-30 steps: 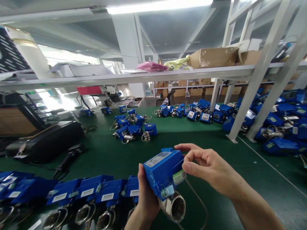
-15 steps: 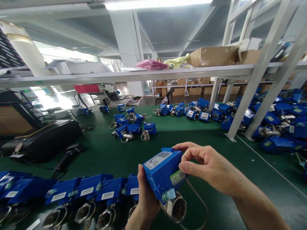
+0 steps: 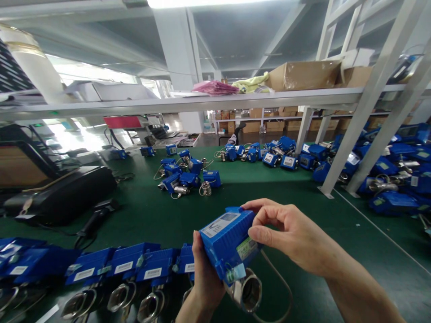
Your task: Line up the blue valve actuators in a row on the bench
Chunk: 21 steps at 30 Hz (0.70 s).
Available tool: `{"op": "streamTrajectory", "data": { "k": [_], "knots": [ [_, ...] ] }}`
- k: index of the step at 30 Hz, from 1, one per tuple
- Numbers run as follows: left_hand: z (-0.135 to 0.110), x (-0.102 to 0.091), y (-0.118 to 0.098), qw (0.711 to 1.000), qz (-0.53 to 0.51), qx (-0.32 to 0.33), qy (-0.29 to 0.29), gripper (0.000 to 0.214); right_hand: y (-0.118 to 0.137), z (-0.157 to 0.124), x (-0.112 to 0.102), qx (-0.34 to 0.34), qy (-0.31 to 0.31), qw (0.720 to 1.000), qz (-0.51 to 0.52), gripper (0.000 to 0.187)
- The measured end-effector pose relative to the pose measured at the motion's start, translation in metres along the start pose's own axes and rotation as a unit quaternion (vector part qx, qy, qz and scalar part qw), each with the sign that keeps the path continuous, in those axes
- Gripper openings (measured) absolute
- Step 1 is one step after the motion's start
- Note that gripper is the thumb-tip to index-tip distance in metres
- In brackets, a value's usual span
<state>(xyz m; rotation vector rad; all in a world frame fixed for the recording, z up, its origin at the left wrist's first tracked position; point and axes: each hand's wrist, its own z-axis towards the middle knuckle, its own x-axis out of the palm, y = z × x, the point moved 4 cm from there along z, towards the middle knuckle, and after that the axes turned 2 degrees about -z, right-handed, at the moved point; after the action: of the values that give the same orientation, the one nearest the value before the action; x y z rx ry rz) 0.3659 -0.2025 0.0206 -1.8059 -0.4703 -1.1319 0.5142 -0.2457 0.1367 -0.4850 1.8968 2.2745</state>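
A blue plastic-cased meter (image 3: 222,240) with a metal pipe fitting (image 3: 248,290) and a grey cable is held up in front of me, its labelled top tilted toward the far left. My left hand (image 3: 206,278) wraps its left side and underside, the thumb up along the casing. At the upper right edge, my right hand (image 3: 279,231) is closed against the casing, with bent fingers near the top corner and the thumb on the side above a green label (image 3: 247,248). A clear tab with green sits at the near corner.
A row of similar blue meters (image 3: 153,269) stands along the near left edge. A handheld scanner (image 3: 96,222) lies beyond it, near a black case (image 3: 63,197). More meters cluster mid-table (image 3: 188,179) and pile up at right (image 3: 390,170). White shelf posts (image 3: 350,107) rise at right.
Both hands keep their grip on the meter, with only a very slight shift of the right thumb and fingers to the left. The camera view has shifted slightly.
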Motion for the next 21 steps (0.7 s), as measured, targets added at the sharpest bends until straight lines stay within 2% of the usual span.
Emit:
{"op": "streamTrajectory", "data": {
  "k": [7,13,21],
  "knots": [
    [-0.003,-0.019,-0.001,0.999,0.024,-0.030,-0.007,0.062,-0.004,0.001,0.003,-0.003,-0.012,1.000,-0.005,0.021],
    [-0.002,-0.006,0.001,1.000,-0.006,-0.002,-0.023,0.060,-0.003,0.000,0.005,-0.006,-0.023,1.000,-0.013,0.020],
    [-0.002,0.004,0.002,0.999,-0.027,0.028,-0.008,0.056,-0.003,-0.001,0.007,-0.010,-0.044,0.999,-0.022,0.019]
  ]
}}
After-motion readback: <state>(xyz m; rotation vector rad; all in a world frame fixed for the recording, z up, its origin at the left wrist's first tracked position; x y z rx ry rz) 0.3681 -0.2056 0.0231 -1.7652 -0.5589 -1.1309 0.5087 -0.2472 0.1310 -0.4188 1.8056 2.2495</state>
